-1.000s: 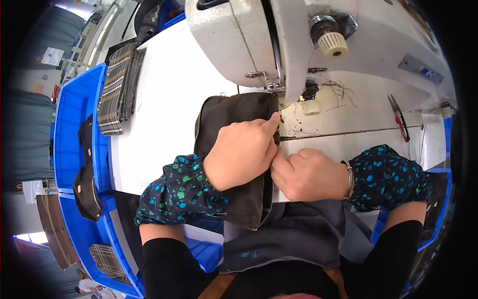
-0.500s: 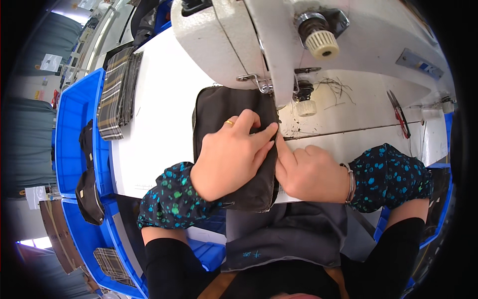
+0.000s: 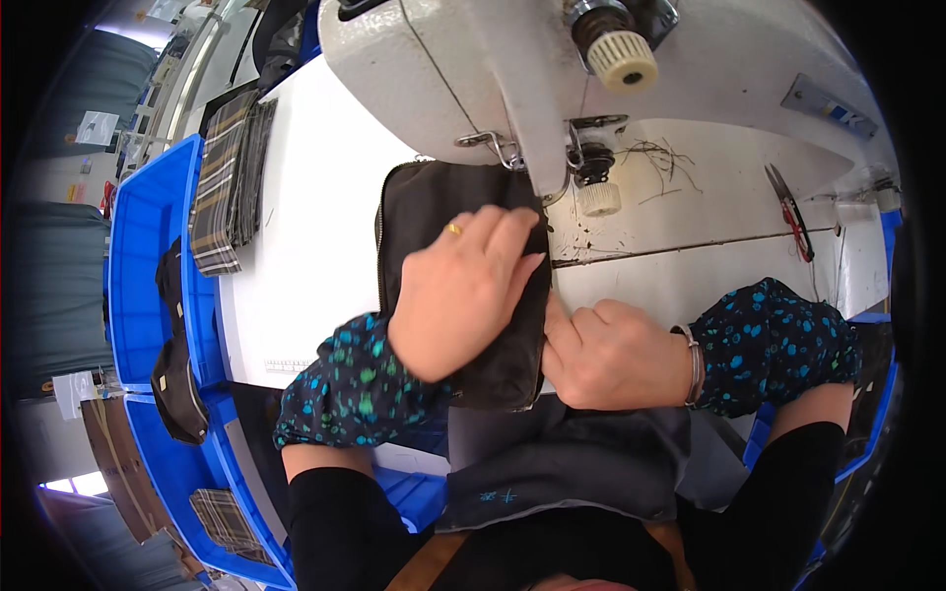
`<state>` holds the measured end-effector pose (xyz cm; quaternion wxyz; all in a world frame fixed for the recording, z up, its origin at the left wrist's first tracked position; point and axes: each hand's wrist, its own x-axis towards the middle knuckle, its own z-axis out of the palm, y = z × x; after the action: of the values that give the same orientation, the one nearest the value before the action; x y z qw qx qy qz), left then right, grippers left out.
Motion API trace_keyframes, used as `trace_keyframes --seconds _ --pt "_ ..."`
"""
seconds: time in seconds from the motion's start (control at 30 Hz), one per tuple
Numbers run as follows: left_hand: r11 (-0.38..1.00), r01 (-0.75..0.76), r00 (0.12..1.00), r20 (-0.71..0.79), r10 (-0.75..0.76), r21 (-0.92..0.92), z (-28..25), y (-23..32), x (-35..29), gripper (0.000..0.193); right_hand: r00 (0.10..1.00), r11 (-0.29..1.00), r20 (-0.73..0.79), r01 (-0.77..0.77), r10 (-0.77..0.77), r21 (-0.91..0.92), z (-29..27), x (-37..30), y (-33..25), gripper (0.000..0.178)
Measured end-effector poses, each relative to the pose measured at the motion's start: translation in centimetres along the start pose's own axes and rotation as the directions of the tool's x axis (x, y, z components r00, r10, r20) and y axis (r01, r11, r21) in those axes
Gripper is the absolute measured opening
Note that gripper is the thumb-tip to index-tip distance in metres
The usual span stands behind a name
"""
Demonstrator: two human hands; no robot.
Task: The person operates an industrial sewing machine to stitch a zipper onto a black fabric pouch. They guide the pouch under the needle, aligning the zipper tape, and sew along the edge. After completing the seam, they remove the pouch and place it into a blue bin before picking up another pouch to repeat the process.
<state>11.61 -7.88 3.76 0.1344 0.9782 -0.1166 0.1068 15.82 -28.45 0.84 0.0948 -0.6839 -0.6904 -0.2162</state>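
Note:
A dark zippered fabric pouch [image 3: 434,197] lies on the white table, its far right corner under the presser area of the white sewing machine [image 3: 394,69]. My left hand [image 3: 458,291] rests flat on top of it, fingers stretched toward its right edge, a ring on one finger. At that same edge, nearer to me, my right hand [image 3: 611,350] is closed, with thumb and index finger on the pouch's border. The underside of the pouch and the right fingertips' exact hold are hidden. A zipper runs along the pouch's left side.
Red-handled scissors [image 3: 791,219] and loose thread ends [image 3: 662,163] lie on the table at right. A stack of plaid fabric pieces [image 3: 225,187] sits at the table's left edge. Beside it stand a blue bin [image 3: 148,266] and another blue bin [image 3: 163,473] holding plaid pieces.
My left hand's fingers have straightened from a bent pose and lie flatter on the pouch. My right hand has slid slightly toward me along the edge. The camera view has shifted a little.

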Motion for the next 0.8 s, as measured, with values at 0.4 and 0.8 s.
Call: trace_keyframes --seconds 0.4,0.8 --pt "0.907 0.285 0.949 -0.228 -0.220 0.310 -2.8 -7.9 0.4 0.024 1.000 1.000 0.012 -0.002 0.001 0.029 0.2 -0.2 -0.1 0.020" --pt "0.533 0.600 0.772 0.259 -0.580 -0.597 -4.0 -9.5 -6.4 0.028 0.998 0.998 0.015 0.055 -0.054 -0.021 0.2 -0.2 -0.2 0.024"
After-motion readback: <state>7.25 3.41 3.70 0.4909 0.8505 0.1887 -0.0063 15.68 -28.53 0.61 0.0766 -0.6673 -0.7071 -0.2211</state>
